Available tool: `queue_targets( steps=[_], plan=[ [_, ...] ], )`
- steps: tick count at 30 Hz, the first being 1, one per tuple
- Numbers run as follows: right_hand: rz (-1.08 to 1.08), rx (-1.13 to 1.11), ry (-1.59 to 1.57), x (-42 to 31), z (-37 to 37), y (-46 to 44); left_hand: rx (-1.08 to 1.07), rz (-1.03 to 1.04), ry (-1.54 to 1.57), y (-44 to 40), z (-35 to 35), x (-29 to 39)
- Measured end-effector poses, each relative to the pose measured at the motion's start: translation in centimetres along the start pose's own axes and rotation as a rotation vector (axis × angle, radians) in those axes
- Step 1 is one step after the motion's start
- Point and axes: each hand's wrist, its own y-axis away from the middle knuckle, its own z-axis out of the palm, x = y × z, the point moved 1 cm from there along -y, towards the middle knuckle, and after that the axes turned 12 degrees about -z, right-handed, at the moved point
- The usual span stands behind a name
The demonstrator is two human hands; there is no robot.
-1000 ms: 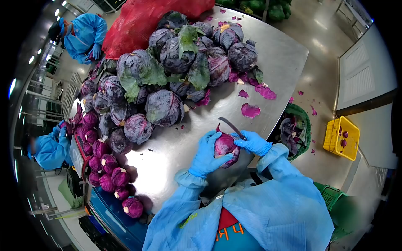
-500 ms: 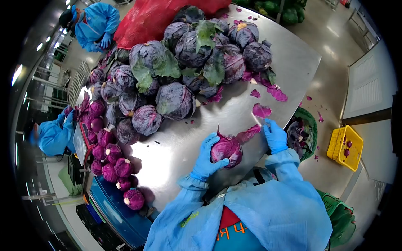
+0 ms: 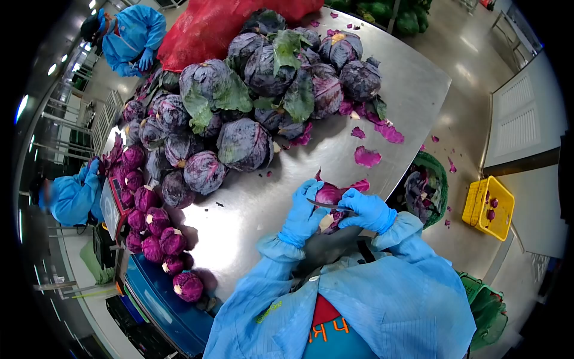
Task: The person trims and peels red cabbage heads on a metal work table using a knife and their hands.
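Slippage worries me: by the near edge of the shiny metal tabletop (image 3: 251, 215), my left blue-gloved grip (image 3: 301, 214) clasps the round purple cabbage (image 3: 329, 194) while my right grip (image 3: 369, 212) clutches a dark slim-bladed knife (image 3: 330, 207) that could skid into the adjacent left fingers (image 3: 311, 189).

Red sack (image 3: 209, 37) cropped, knife (image 3: 327, 206) partly hidden

a red mesh sack (image 3: 221, 33) is lying at the far side of the desk (image 3: 412, 72). over on the left, one co-worker (image 3: 134, 39) in blue is leaning forward, while another co-worker (image 3: 78, 194) in blue is working lower down. a blue bin (image 3: 162, 305) is standing by the desk's near left edge. on the right, a yellow basket (image 3: 474, 201) is sitting near a white panel (image 3: 517, 122).
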Motion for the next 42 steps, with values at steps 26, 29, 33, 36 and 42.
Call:
queue_targets(
  steps=[26, 29, 33, 36, 42],
  plan=[
    [0.621, 0.545, 0.504, 7.0, 0.2, 8.5, 0.086, -0.135, 0.101, 1.1, -0.5, 0.0],
    [0.426, 0.447, -0.106, 3.5, 0.4, 3.0, 0.098, -0.105, -0.024, 1.3, 0.0, -0.1],
    [0.488, 0.250, -0.277, 1.8, 2.8, -2.7, 0.016, -0.083, -0.121, 1.1, -0.3, 0.1],
    [0.491, 0.090, -0.190, 3.5, 3.0, -4.4, -0.074, -0.062, -0.162, 0.9, -0.6, 1.6],
    [0.431, 0.223, 0.266, 8.7, 4.4, -1.0, -0.062, -0.017, -0.034, 1.8, -0.6, 0.1]
  ],
)
